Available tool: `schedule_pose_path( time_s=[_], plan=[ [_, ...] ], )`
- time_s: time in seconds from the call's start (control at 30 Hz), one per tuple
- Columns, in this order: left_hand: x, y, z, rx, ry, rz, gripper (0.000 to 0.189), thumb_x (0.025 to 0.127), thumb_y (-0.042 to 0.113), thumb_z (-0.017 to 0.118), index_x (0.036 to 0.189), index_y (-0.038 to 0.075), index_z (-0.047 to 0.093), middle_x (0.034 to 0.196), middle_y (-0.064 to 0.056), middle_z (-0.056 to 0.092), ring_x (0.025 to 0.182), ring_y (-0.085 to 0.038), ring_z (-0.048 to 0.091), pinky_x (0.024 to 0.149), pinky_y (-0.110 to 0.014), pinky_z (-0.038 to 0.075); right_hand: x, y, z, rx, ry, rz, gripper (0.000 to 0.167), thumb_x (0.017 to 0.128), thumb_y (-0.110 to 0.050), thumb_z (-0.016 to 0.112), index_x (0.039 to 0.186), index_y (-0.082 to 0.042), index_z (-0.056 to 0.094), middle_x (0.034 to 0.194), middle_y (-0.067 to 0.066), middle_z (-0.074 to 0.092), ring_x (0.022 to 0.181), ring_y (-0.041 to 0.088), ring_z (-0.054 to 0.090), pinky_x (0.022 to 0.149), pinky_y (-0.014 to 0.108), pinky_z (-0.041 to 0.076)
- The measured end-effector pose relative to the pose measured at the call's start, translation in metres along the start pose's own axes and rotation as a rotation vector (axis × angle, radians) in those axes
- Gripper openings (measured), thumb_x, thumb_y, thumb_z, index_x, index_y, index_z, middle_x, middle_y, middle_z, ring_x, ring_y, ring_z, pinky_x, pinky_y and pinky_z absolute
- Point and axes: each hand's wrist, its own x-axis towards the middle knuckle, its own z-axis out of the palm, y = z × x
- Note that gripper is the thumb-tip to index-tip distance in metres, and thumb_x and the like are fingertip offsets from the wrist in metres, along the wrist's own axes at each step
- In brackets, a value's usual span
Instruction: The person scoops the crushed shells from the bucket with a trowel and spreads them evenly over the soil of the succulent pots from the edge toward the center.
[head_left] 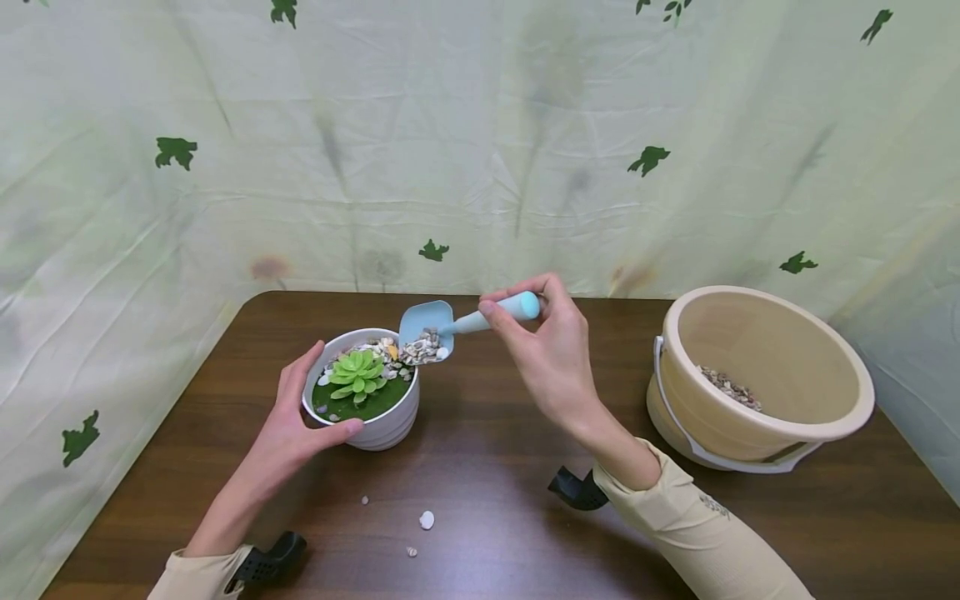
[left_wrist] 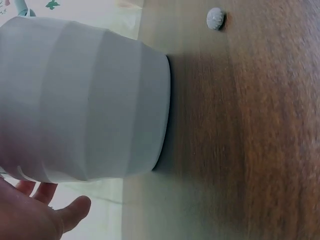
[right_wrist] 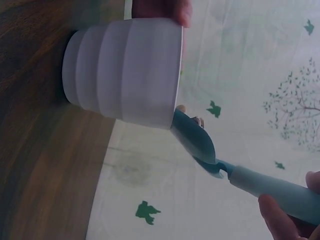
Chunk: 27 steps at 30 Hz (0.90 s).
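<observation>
A white ribbed flower pot (head_left: 382, 421) stands upright on the table, holding a green succulent (head_left: 358, 375), green moss and small pebbles. My left hand (head_left: 296, 417) holds the pot's left side, thumb along the near side and fingers at the far side. Between thumb and fingers, my right hand (head_left: 551, 354) grips the handle of a light blue trowel (head_left: 427, 314). The trowel's blade carries pebbles (head_left: 424, 347) and tilts down at the pot's right rim. In the right wrist view the blade's tip (right_wrist: 181, 120) meets the rim.
To the right stands a beige bucket (head_left: 765, 433) with a lowered handle and gravel (head_left: 729, 388) inside. A white pebble (head_left: 427, 520) and two smaller stones lie on the brown table (head_left: 495, 467) near its front. A leaf-patterned curtain (head_left: 480, 150) hangs behind.
</observation>
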Motion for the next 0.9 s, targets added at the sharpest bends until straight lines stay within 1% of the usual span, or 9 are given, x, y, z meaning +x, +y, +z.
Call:
schedule_pose_path(
  time_s=[0.1, 0.2, 0.3, 0.4, 0.5, 0.63, 0.77, 0.83, 0.9],
  plan=[
    [0.0009, 0.0001, 0.0004, 0.024, -0.002, -0.003, 0.105, 0.079, 0.021, 0.082, 0.159, 0.017, 0.013, 0.154, -0.014, 0.016, 0.137, -0.032, 0.022, 0.103, -0.059, 0.024, 0.0005, 0.0, 0.0, -0.018, -0.004, -0.014, 0.026, 0.086, -0.017, 0.078, 0.1, -0.007, 0.057, 0.095, -0.001, 0.074, 0.084, 0.014, 0.068, 0.072, 0.029, 0.054],
    [0.0004, 0.0003, -0.0003, -0.001, -0.022, -0.014, 0.104, 0.081, 0.021, 0.08, 0.159, 0.02, 0.011, 0.157, -0.012, 0.014, 0.139, -0.033, 0.019, 0.104, -0.059, 0.023, 0.0016, -0.0002, -0.0002, -0.032, -0.007, -0.031, 0.025, 0.087, -0.017, 0.077, 0.1, -0.008, 0.058, 0.095, -0.003, 0.074, 0.083, 0.014, 0.068, 0.07, 0.028, 0.053],
    [-0.0003, -0.0002, -0.0015, -0.068, -0.056, -0.024, 0.101, 0.084, 0.018, 0.076, 0.159, 0.026, 0.009, 0.159, -0.009, 0.013, 0.14, -0.031, 0.02, 0.108, -0.04, 0.026, 0.002, -0.0011, -0.0004, -0.041, -0.012, -0.04, 0.025, 0.087, -0.018, 0.077, 0.1, -0.008, 0.058, 0.095, -0.003, 0.074, 0.081, 0.013, 0.067, 0.069, 0.027, 0.052],
    [-0.0005, -0.0006, -0.0022, -0.127, -0.075, -0.026, 0.098, 0.086, 0.014, 0.073, 0.158, 0.028, 0.008, 0.158, -0.009, 0.015, 0.139, -0.03, 0.023, 0.099, -0.017, 0.029, 0.0022, -0.0019, -0.0006, -0.046, -0.016, -0.04, 0.025, 0.087, -0.018, 0.077, 0.1, -0.008, 0.058, 0.095, -0.004, 0.074, 0.081, 0.013, 0.067, 0.069, 0.027, 0.052],
    [-0.0003, -0.0005, -0.0024, -0.133, -0.071, -0.021, 0.098, 0.086, 0.014, 0.073, 0.159, 0.024, 0.008, 0.158, -0.012, 0.016, 0.138, -0.031, 0.024, 0.093, -0.009, 0.029, 0.0024, -0.0022, -0.0007, -0.049, -0.018, -0.04, 0.025, 0.087, -0.019, 0.077, 0.1, -0.008, 0.058, 0.095, -0.004, 0.074, 0.081, 0.013, 0.067, 0.069, 0.027, 0.052],
    [-0.0002, -0.0005, -0.0025, -0.124, -0.057, -0.012, 0.099, 0.085, 0.013, 0.075, 0.159, 0.019, 0.008, 0.158, -0.013, 0.016, 0.138, -0.031, 0.024, 0.094, -0.008, 0.028, 0.0023, -0.0021, -0.0007, -0.054, -0.017, -0.041, 0.025, 0.087, -0.019, 0.077, 0.1, -0.008, 0.058, 0.095, -0.005, 0.074, 0.082, 0.012, 0.067, 0.069, 0.027, 0.051],
    [-0.0004, -0.0008, -0.0024, -0.116, -0.05, -0.013, 0.1, 0.084, 0.013, 0.075, 0.159, 0.019, 0.009, 0.159, -0.012, 0.016, 0.139, -0.031, 0.023, 0.095, -0.01, 0.026, 0.0021, -0.0012, -0.0008, -0.047, -0.014, -0.036, 0.026, 0.087, -0.018, 0.077, 0.1, -0.008, 0.058, 0.095, -0.004, 0.074, 0.082, 0.013, 0.067, 0.071, 0.027, 0.052],
    [-0.0005, -0.0006, -0.0023, -0.111, -0.049, -0.019, 0.1, 0.084, 0.013, 0.076, 0.159, 0.021, 0.009, 0.159, -0.011, 0.016, 0.139, -0.03, 0.022, 0.1, -0.017, 0.025, 0.0019, -0.0007, -0.0011, -0.042, -0.011, -0.033, 0.026, 0.087, -0.018, 0.077, 0.1, -0.007, 0.058, 0.095, -0.003, 0.074, 0.082, 0.013, 0.067, 0.071, 0.028, 0.053],
    [-0.0003, -0.0004, -0.002, -0.107, -0.048, -0.023, 0.101, 0.083, 0.014, 0.076, 0.159, 0.022, 0.01, 0.159, -0.011, 0.016, 0.14, -0.03, 0.021, 0.107, -0.03, 0.024, 0.0015, -0.0004, -0.0016, -0.038, -0.009, -0.033, 0.026, 0.087, -0.018, 0.077, 0.1, -0.007, 0.058, 0.095, -0.003, 0.074, 0.082, 0.013, 0.067, 0.071, 0.028, 0.053]
  ],
)
